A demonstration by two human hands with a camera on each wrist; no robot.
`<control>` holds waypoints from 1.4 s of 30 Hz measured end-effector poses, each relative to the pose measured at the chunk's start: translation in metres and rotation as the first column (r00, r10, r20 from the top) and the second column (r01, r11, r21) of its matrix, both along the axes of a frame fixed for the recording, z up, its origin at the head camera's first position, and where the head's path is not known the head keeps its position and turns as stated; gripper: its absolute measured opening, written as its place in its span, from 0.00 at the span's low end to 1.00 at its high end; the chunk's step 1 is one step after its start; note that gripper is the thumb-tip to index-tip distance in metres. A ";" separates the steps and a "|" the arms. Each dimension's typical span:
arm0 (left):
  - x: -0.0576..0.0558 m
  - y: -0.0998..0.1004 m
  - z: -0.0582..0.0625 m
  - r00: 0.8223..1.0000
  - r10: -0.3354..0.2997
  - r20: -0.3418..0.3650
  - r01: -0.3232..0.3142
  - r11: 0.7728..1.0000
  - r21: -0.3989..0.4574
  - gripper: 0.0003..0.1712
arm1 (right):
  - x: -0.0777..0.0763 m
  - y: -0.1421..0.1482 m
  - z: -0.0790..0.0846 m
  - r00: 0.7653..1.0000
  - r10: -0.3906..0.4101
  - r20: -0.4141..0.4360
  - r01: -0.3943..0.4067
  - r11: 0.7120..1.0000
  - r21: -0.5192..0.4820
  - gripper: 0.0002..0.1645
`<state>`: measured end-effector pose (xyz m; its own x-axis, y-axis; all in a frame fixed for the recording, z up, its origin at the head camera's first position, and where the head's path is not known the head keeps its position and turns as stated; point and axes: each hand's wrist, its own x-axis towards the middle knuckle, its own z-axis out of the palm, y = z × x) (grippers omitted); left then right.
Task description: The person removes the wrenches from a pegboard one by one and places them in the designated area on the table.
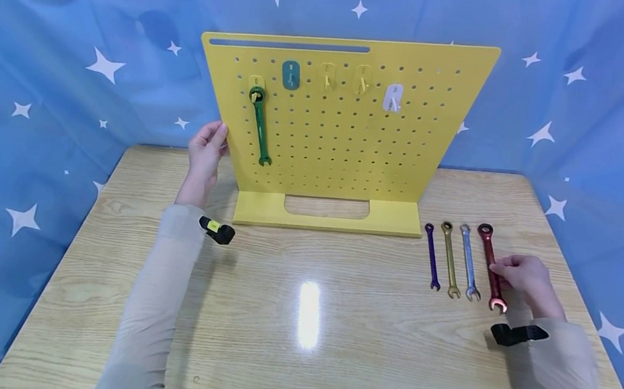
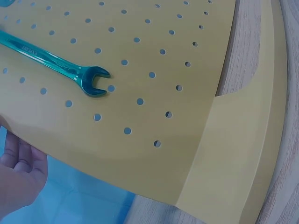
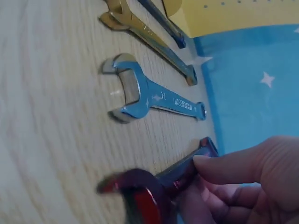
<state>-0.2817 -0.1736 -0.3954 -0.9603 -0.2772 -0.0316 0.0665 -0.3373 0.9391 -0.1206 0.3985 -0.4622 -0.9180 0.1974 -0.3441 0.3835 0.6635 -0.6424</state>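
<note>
My left hand grips the left edge of a yellow pegboard, thumb in front and the other fingers behind. On the board's leftmost hook hangs a green wrench, its open end pointing down. At the right of the table my right hand pinches a red wrench by its shaft, thumb on top in the right wrist view. Left of it, in a row, lie a silver wrench, a gold wrench and a purple wrench.
Along the board's upper part sit a teal hook, two yellow hooks and a white hook, all bare. The board's base rests on the wooden table. Blue star-patterned cloth surrounds the table.
</note>
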 end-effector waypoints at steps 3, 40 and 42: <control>0.000 0.001 0.000 1.000 -0.001 -0.001 0.001 1.000 0.003 0.04 | 0.000 0.001 -0.001 1.000 -0.017 0.004 0.017 1.000 0.011 0.15; 0.000 0.000 -0.001 1.000 -0.002 0.000 0.002 1.000 0.003 0.04 | -0.041 -0.081 0.033 0.922 -0.128 -0.365 0.014 0.954 -0.299 0.15; 0.000 0.000 -0.001 1.000 -0.007 -0.002 0.007 1.000 0.004 0.04 | -0.043 -0.089 0.038 0.920 -0.103 -0.377 -0.019 0.952 -0.304 0.17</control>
<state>-0.2819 -0.1740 -0.3967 -0.9622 -0.2704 -0.0306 0.0662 -0.3414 0.9376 -0.1638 0.3094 -0.4242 -0.9829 0.1835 -0.0145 0.0896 0.4083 -0.9084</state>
